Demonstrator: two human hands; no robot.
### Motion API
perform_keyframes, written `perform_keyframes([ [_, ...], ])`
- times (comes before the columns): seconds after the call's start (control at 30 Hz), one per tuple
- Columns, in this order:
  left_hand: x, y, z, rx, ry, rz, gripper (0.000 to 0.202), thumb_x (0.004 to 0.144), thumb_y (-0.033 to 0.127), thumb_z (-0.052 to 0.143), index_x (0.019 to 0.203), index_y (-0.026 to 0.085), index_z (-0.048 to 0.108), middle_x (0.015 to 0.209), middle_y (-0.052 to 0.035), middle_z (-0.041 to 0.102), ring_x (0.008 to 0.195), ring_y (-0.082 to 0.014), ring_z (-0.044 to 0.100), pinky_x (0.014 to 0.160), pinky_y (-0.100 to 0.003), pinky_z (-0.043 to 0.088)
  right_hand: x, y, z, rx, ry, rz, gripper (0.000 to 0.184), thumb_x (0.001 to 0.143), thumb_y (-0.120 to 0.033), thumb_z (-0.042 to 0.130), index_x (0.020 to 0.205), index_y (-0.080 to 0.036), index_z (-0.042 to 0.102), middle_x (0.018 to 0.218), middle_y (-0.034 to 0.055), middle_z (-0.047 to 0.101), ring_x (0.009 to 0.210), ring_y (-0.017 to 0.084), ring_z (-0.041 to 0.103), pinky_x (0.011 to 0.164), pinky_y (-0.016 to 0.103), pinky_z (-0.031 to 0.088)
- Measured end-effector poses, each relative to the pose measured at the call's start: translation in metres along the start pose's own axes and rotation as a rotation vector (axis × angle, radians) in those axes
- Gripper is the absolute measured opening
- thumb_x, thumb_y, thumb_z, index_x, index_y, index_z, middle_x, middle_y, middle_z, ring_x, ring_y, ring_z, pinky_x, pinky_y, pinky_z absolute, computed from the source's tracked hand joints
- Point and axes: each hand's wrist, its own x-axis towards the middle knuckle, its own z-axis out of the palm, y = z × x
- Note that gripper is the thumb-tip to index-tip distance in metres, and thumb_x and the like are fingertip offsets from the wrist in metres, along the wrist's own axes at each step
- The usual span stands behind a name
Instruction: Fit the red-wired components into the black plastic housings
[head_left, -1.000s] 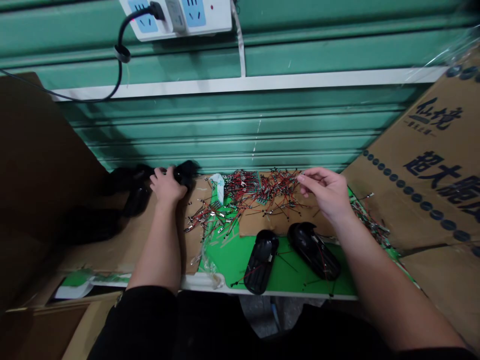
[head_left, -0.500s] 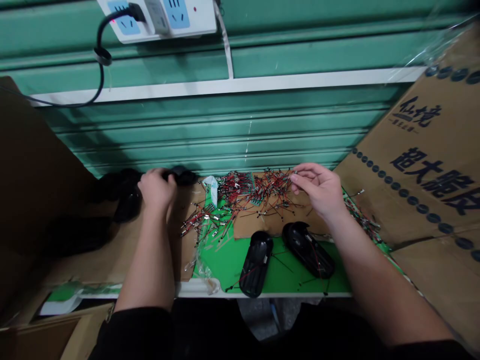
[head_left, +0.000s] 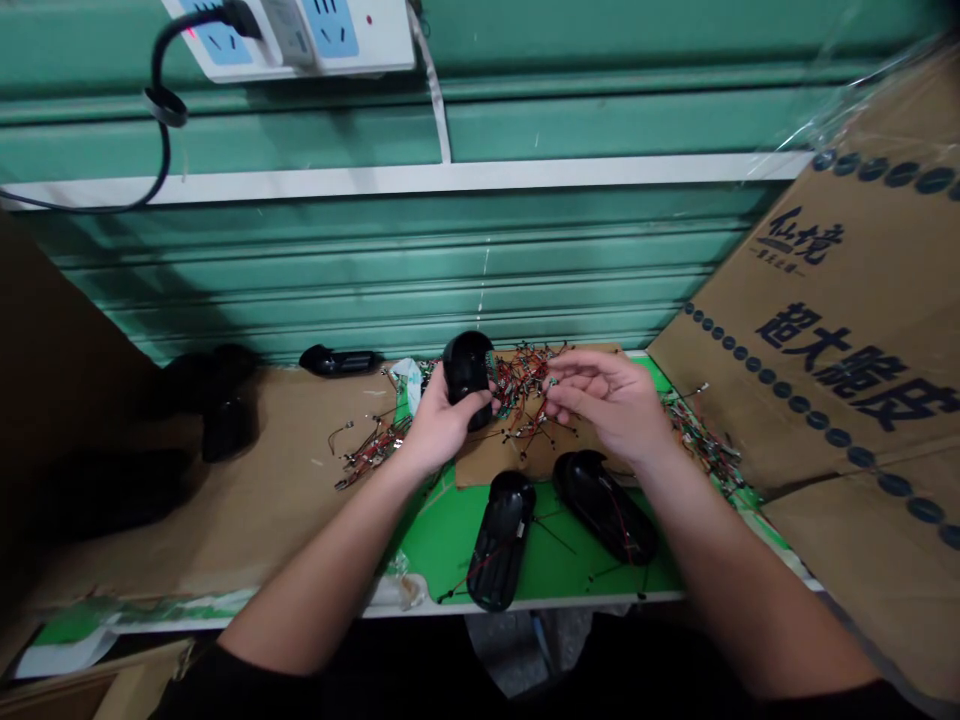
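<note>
My left hand (head_left: 442, 420) grips a black plastic shell (head_left: 466, 370) with a rounded end, held up over the worktop. To its right my right hand (head_left: 600, 400) pinches a small circuit board with wires (head_left: 551, 383) between thumb and fingers; its details are too small to read. Behind and between both hands lies a tangled pile of red and black wired boards (head_left: 521, 375). Nearer to me, two more black shells rest on the green surface: one (head_left: 501, 540) nearly upright in view, the other (head_left: 606, 508) slanted, each with thin wires in it.
Several black shells (head_left: 229, 428) lie on cardboard at the left, and a single one (head_left: 340, 361) lies by the green shutter wall (head_left: 337, 265). Loose wired boards (head_left: 375, 450) are scattered nearby. A printed carton (head_left: 840, 330) bounds the right side. A power strip (head_left: 300, 40) hangs above.
My left hand has come from the far left to the middle, bringing a black shell with it. My right hand has shifted slightly left and down, and the view has moved a little.
</note>
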Motion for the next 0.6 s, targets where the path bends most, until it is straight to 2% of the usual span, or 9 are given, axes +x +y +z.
perform_keyframes([
  [0.1, -0.007, -0.005, 0.009, 0.053, -0.053, 0.007, 0.054, 0.073, 0.033, 0.087, 0.11, 0.017, 0.051, 0.102, -0.006, 0.071, 0.084, -0.018, 0.07, 0.084, -0.036, 0.056, -0.003, 0.001, 0.002, 0.035, -0.124, 0.054, 0.029, 0.077, -0.035, 0.091, 0.098, -0.02, 0.079, 0.077, 0.0047, 0.078, 0.07, 0.018, 0.076, 0.062, 0.029, 0.064],
  [0.17, -0.011, -0.006, 0.013, 0.083, -0.083, 0.022, 0.055, 0.073, 0.033, 0.088, 0.111, 0.016, 0.052, 0.103, -0.0074, 0.071, 0.089, -0.0184, 0.069, 0.086, -0.034, 0.055, -0.004, 0.005, 0.002, 0.037, -0.154, 0.063, 0.026, 0.08, -0.034, 0.089, 0.099, -0.02, 0.079, 0.079, 0.005, 0.079, 0.07, 0.017, 0.076, 0.065, 0.03, 0.064],
  [0.33, -0.021, -0.009, 0.02, 0.049, -0.173, 0.006, 0.059, 0.076, 0.032, 0.086, 0.121, 0.017, 0.05, 0.1, -0.0042, 0.067, 0.083, -0.0164, 0.066, 0.078, -0.031, 0.054, -0.003, 0.015, 0.005, -0.054, -0.052, -0.013, 0.025, 0.081, -0.033, 0.088, 0.103, -0.022, 0.081, 0.086, 0.0039, 0.079, 0.068, 0.014, 0.072, 0.058, 0.026, 0.06],
  [0.5, -0.027, -0.007, 0.023, 0.067, -0.2, 0.017, 0.061, 0.078, 0.029, 0.085, 0.126, 0.019, 0.049, 0.105, -0.0041, 0.064, 0.085, -0.0165, 0.066, 0.077, -0.03, 0.054, -0.004, 0.018, 0.008, -0.264, -0.007, -0.134, 0.016, 0.083, -0.031, 0.086, 0.096, -0.023, 0.083, 0.093, 0.0045, 0.078, 0.077, 0.015, 0.073, 0.068, 0.029, 0.061],
  [0.6, -0.027, -0.007, 0.023, 0.08, -0.224, 0.037, 0.064, 0.08, 0.029, 0.082, 0.132, 0.019, 0.046, 0.108, -0.0056, 0.063, 0.088, -0.0185, 0.067, 0.076, -0.03, 0.055, -0.004, 0.016, 0.008, -0.324, -0.005, -0.184, 0.013, 0.084, -0.031, 0.084, 0.095, -0.023, 0.083, 0.098, 0.0054, 0.077, 0.08, 0.016, 0.073, 0.07, 0.03, 0.06],
])
